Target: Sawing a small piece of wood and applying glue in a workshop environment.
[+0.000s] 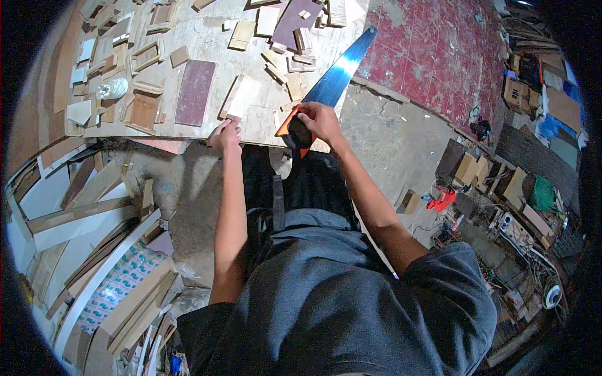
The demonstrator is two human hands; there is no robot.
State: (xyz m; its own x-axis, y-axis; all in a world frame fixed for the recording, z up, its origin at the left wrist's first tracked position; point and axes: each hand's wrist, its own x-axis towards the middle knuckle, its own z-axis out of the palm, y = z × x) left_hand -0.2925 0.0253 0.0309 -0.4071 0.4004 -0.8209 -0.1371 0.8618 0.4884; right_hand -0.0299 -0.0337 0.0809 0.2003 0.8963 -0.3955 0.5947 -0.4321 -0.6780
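My right hand (316,125) is shut on the orange-and-black handle of a handsaw, whose long silver blade (338,72) slants up and away to the right over the table edge. At the front edge of the worktable (157,25), my left hand (227,135) has its fingers curled by the near end of a short pale wooden piece (241,94); what they grip is hard to make out. Left of that piece lies a flat maroon panel (195,93). Loose pale blocks (276,62) lie just left of the blade.
Small wooden frames (143,94) and a white coiled item (111,89) sit on the table. Boards and offcuts (88,219) crowd the lower left. A red tiled surface (426,56) lies beyond the saw; right are tools, cables (527,263) and a red item (442,197) on the concrete floor (389,131).
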